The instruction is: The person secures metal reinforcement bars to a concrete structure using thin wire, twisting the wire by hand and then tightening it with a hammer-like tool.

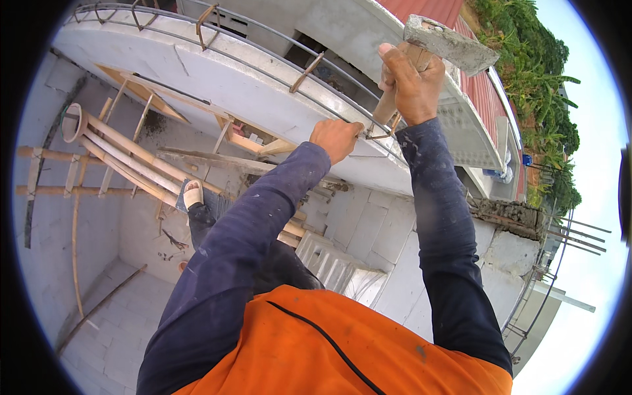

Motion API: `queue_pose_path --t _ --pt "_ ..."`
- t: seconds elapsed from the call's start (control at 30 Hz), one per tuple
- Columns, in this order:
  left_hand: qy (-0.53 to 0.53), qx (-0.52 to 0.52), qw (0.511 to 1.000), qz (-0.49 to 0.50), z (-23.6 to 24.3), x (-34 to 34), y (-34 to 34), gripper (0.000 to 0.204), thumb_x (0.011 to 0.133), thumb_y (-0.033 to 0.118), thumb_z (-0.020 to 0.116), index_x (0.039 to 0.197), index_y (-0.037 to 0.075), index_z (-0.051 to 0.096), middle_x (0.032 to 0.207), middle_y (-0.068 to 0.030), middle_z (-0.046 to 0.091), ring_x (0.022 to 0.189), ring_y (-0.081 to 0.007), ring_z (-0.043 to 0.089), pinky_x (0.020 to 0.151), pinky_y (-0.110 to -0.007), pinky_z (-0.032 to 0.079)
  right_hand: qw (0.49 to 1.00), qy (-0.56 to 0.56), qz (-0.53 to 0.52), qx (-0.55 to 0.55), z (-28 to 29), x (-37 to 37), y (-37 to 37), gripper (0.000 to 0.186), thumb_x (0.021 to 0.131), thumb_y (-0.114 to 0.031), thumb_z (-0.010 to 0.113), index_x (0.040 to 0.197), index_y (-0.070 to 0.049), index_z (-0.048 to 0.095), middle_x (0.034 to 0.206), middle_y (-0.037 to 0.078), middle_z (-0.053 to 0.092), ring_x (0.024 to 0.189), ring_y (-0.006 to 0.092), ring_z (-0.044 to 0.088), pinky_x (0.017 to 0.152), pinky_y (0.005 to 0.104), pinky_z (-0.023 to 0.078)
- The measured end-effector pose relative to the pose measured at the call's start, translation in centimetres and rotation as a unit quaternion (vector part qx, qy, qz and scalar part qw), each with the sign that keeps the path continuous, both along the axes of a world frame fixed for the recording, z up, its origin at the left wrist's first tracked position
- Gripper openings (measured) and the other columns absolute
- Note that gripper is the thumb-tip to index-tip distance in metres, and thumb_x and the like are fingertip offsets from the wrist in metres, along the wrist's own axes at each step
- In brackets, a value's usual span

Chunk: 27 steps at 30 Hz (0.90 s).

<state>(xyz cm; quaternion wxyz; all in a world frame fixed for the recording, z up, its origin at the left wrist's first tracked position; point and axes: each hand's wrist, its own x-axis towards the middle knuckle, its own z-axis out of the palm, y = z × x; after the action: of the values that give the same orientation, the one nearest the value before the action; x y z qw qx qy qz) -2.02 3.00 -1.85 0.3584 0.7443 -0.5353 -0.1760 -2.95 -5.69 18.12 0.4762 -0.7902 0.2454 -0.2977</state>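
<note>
The left hand (337, 138) is closed in a fist on a steel rebar (276, 56) running along the curved concrete ledge (197, 72), steadying it just beside the strike point. To its right and higher, the right hand (411, 82) is clamped around the wooden handle of a hammer (447, 43), its cement-crusted head raised above. The blow would go best kept short and square, landing clear of the left knuckles.
</note>
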Motion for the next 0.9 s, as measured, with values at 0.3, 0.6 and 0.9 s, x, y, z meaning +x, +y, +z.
queue_pose_path --t 0.3,0.6,0.9 --pt "-0.011 -0.003 1.000 -0.001 -0.7 -0.1 -0.1 0.028 0.096 0.019 0.063 0.121 0.021 0.076 0.078 -0.0152 0.074 0.073 -0.0361 0.073 0.069 -0.050 0.057 1.000 0.000 0.002 0.008 -0.4 1.1 -0.2 0.027 0.091 -0.015 0.077 0.074 -0.008 0.059 0.060 0.000 0.054 0.049 0.0103 0.050 0.045 0.0283 0.043" --pt "-0.013 0.006 1.000 -0.007 -1.1 0.0 0.0 0.030 0.097 0.020 0.063 0.125 0.022 0.074 0.076 -0.0133 0.074 0.072 -0.0342 0.074 0.067 -0.049 0.057 1.000 -0.009 0.009 0.011 -0.7 1.7 0.2 0.027 0.092 -0.015 0.076 0.073 -0.009 0.058 0.061 0.001 0.053 0.050 0.0106 0.050 0.046 0.0289 0.044" --pt "-0.020 0.004 1.000 -0.007 -1.5 0.0 -0.1 0.029 0.098 0.021 0.062 0.125 0.022 0.073 0.075 -0.0124 0.073 0.072 -0.0336 0.074 0.066 -0.048 0.057 0.999 -0.007 -0.046 0.018 -2.9 1.2 -0.3 0.029 0.091 -0.018 0.077 0.073 -0.009 0.058 0.060 0.001 0.054 0.049 0.0111 0.051 0.047 0.0300 0.045"
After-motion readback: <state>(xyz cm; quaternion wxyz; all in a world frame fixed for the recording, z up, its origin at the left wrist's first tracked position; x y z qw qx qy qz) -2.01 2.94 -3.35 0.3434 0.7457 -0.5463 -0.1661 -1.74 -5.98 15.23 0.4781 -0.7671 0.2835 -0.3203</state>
